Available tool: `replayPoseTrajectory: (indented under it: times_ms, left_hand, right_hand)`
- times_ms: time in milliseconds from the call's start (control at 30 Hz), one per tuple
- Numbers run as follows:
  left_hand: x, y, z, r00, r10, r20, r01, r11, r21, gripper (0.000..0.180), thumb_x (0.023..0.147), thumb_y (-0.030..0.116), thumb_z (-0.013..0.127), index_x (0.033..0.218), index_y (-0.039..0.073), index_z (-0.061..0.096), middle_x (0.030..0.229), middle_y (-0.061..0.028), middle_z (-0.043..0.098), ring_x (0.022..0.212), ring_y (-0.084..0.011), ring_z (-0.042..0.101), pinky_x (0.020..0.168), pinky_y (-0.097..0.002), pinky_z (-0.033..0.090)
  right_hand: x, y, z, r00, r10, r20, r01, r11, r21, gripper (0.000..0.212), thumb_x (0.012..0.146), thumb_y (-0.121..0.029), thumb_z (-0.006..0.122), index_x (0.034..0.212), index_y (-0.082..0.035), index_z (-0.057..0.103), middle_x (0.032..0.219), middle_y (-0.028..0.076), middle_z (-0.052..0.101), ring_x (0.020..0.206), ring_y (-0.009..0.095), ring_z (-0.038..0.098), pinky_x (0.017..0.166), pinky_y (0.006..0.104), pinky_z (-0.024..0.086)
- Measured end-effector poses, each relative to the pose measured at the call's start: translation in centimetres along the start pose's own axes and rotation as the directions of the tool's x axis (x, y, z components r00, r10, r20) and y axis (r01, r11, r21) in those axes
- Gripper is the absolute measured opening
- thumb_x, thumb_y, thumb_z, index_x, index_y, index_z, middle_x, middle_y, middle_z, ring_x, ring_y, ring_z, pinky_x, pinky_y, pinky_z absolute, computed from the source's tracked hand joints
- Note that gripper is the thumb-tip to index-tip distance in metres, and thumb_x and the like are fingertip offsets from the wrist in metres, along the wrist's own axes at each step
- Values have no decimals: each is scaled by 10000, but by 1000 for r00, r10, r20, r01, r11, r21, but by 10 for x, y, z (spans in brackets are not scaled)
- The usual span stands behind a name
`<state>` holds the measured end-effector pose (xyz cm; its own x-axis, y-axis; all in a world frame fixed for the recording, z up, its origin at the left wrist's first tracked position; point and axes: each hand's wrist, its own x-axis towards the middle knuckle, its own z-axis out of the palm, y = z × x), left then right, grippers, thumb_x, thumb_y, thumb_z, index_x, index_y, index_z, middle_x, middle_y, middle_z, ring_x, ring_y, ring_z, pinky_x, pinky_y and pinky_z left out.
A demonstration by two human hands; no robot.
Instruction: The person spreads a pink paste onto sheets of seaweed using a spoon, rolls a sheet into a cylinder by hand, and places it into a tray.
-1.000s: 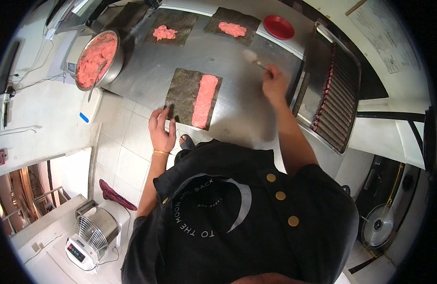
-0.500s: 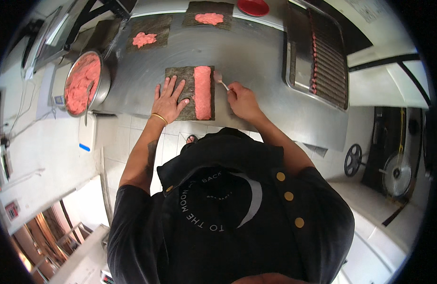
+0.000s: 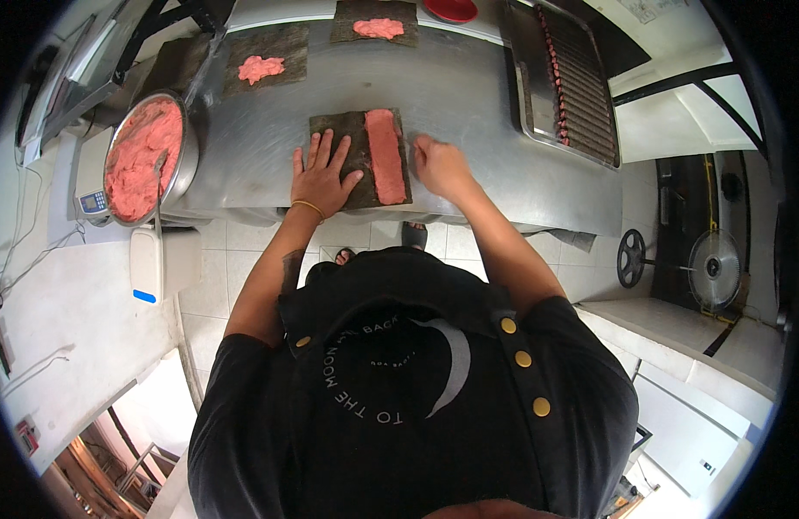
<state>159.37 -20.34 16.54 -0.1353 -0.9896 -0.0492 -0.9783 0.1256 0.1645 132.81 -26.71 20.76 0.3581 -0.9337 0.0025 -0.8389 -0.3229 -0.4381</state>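
Observation:
A dark green seaweed sheet lies near the table's front edge, under my left hand, whose spread fingers rest flat on its left part. Along the sheet's right side runs a long, flat strip of pink meat paste. Just right of the sheet, my right hand is closed in a fist. The metal spoon seen in it half a second ago is hidden by the hand now.
A steel bowl of pink paste with a utensil in it stands at left. Farther back lie two seaweed sheets with paste dollops. A metal tray of dark rolls is at right, a red dish at the back.
My right hand has turned so that its spoon no longer shows. The paste strip looks flatter and darker. The sheet and strip appear slightly tilted, and the whole view has shifted a little.

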Motion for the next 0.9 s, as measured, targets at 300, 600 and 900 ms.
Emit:
replayPoseTrajectory:
  times_ms: [300, 600, 900]
  left_hand:
    - [-8, -8, 3, 977, 14, -211, -47, 988, -149, 689, 1021, 516, 606, 1596, 165, 464, 1673, -194, 379, 1588, -387, 284, 1290, -580, 150]
    - [-97, 36, 28, 582, -716, -386, 357, 651, -670, 534, 908, 336, 834, 1293, 26, 629, 1280, -175, 613, 1229, -336, 566, 1054, -475, 440]
    - [-76, 103, 40, 327, -889, 322, -80, -365, -928, 525, 940, 165, 832, 1345, 85, 507, 932, -54, 688, 736, -164, 686, 708, -335, 583]
  right_hand:
    - [-109, 16, -57, 990, 131, 60, -143, 917, 372, 105, 1039, -161, 581, 1066, -67, 620, 808, 206, 669, 712, 396, 662, 674, 489, 533]
    - [148, 168, -17, 838, 350, -419, -137, 878, 459, 221, 1014, -119, 573, 1204, -81, 680, 962, 246, 728, 871, 430, 703, 776, 500, 549]
    - [243, 193, -35, 836, 257, -485, -277, 960, 33, 458, 956, -187, 632, 1396, -63, 632, 1270, 278, 692, 1210, 440, 648, 1060, 519, 479]
